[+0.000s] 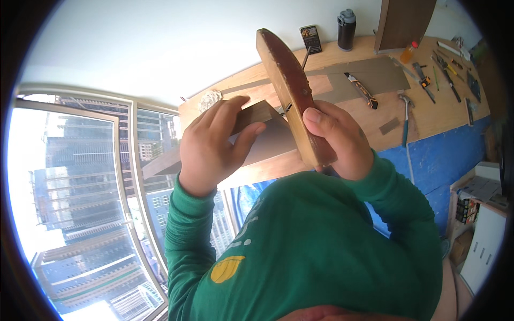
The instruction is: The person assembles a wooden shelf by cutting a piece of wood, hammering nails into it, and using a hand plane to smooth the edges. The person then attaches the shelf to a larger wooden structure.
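My right hand grips a wooden hand plane by its lower end, thumb on its side. The plane's long body is raised and tilted, with a reddish-brown worn face and a thin rod sticking out near its far part. At its mouth a slot with a small metal edge shows. Beside it, my left hand is closed round the end of a brown wooden board, thumb on the near side and fingers on the far side. The board's end lies close to the plane; whether they touch I cannot tell.
On the wooden table lie a utility knife, a hammer, a crumpled clear wrapping and several hand tools at right. A phone, a dark bottle and an orange bottle stand behind. A window is at left.
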A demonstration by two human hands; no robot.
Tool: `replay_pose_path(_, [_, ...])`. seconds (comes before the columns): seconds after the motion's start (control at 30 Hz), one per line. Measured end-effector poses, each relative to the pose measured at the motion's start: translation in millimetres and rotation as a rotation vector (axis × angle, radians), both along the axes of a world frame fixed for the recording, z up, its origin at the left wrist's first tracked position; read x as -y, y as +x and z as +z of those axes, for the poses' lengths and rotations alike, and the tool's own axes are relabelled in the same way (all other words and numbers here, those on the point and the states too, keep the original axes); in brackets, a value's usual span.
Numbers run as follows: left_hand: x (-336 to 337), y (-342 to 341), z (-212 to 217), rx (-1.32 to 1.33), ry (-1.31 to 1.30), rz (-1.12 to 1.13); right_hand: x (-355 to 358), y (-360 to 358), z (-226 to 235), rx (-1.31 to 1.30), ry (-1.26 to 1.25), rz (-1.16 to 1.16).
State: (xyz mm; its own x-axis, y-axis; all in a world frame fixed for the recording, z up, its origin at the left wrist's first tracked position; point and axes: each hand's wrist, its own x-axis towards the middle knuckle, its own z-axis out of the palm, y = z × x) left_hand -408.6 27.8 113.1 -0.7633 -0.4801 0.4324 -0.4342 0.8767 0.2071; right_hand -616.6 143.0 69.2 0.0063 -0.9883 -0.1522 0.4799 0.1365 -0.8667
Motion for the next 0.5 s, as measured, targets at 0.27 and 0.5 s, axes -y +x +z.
replay_pose_path(0.27, [4.0, 4.5, -8.3, -0.091, -0.05, 0.034, 16.4, 13.9, 24.5, -0.26, 0.058, -0.06])
replay_pose_path(0.5, [11.4, 8.4, -14.2, -0.117, -0.124, 0.008, 25.7, 21.5, 41.7, -0.423, 0.14, -0.093])
